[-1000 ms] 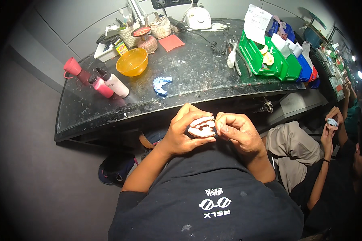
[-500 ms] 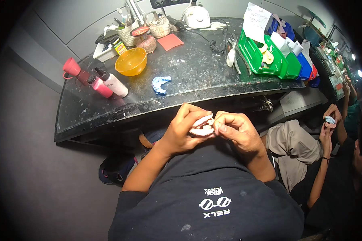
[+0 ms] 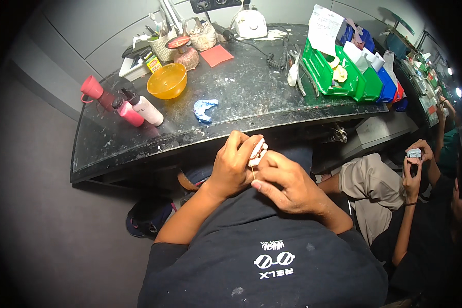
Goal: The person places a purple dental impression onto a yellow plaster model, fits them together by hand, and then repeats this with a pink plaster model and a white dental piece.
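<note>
My left hand (image 3: 233, 165) is closed around a whitish dental model (image 3: 258, 152), with its tooth row facing right. Close against the model, my right hand (image 3: 285, 182) has its fingers curled. From its thumb tip a thin, pale yellow strand or stick (image 3: 254, 173) runs up to the model's lower edge; which of the two it is I cannot tell. Both hands are in front of my dark shirt, just below the bench edge. Beyond them on the bench lies a blue and white dental impression (image 3: 204, 111).
On the black bench (image 3: 241, 77) stand an orange bowl (image 3: 167, 81), a pink bottle (image 3: 128, 112), a white bottle (image 3: 148, 109) and a red cup (image 3: 91, 88). Green bins (image 3: 326, 72) occupy its right side. A person at right holds a pale blue and pinkish piece (image 3: 414, 156).
My right hand has turned and dropped lower, so the pale strand now shows. The model has tilted in my left hand. The neighbouring person has raised and turned their piece.
</note>
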Motion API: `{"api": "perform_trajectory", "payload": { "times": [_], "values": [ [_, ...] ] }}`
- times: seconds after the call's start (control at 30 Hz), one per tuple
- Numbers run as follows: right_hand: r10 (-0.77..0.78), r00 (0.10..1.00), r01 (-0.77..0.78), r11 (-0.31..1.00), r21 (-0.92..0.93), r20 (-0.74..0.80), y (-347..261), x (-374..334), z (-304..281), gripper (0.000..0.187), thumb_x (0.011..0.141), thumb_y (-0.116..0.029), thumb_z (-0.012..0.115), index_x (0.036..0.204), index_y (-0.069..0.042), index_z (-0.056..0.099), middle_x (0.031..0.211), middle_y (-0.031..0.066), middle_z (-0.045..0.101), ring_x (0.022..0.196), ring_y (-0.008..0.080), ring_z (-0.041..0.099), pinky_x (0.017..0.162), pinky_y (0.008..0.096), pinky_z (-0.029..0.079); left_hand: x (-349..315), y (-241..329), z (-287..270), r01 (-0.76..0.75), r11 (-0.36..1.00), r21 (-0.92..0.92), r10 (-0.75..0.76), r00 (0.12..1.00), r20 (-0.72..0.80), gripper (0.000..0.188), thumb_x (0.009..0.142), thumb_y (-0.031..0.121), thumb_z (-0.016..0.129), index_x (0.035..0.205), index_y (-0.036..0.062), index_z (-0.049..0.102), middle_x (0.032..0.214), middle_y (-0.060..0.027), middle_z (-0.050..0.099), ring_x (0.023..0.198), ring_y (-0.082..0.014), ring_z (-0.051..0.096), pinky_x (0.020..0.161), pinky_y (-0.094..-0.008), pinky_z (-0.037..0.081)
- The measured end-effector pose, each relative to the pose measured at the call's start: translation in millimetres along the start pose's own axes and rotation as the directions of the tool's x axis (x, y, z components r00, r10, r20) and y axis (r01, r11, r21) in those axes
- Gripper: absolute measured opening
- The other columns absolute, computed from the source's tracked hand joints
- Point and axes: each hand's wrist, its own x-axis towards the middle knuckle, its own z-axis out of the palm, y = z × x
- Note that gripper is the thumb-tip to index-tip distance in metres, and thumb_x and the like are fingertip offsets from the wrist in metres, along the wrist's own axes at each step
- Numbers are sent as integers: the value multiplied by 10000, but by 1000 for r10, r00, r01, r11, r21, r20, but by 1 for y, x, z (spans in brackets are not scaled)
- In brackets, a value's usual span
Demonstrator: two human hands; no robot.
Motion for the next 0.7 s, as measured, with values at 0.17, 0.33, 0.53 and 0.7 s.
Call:
{"api": "perform_trajectory", "payload": {
  "times": [0.17, 0.33, 0.53, 0.7],
  "values": [
    [-135, 990, 139, 985, -105, 44, -3, 1, 4, 155, 893, -98, 751, 902, -12, 622, 943, 117, 539, 905, 305, 572, 827, 420, 476, -5, -2, 6, 64, 996, -55, -69, 993, -92, 476, 750, 149, 863, 1166, 1, 684, 977, -135, 640, 843, -261, 631, 701, -376, 546],
    [-284, 956, 292, 943, -160, 70, -6, 3, 7, 176, 863, -108, 773, 890, -27, 619, 1064, 101, 587, 947, 302, 589, 850, 434, 483, 0, -5, 5, -141, 984, 107, 159, 969, -188, 518, 713, 194, 912, 1123, -33, 690, 978, -135, 662, 824, -264, 645, 673, -349, 560],
    [-434, 885, 454, 884, -112, 168, -2, -1, 24, 202, 875, -197, 776, 874, -53, 633, 1037, 84, 618, 957, 277, 585, 863, 403, 475, -1, 6, 10, -74, 997, -14, 71, 986, -150, 550, 751, 225, 917, 1186, -16, 683, 967, -121, 620, 784, -233, 678, 648, -334, 580],
    [-361, 911, 386, 917, -101, 200, -4, -2, 12, 192, 870, -170, 800, 905, -59, 648, 956, 54, 618, 941, 259, 599, 871, 401, 469, 1, 6, 6, -21, 999, -51, 9, 973, -229, 589, 685, 246, 969, 1137, -17, 699, 964, -121, 664, 841, -235, 662, 691, -326, 569]
  ]
}}
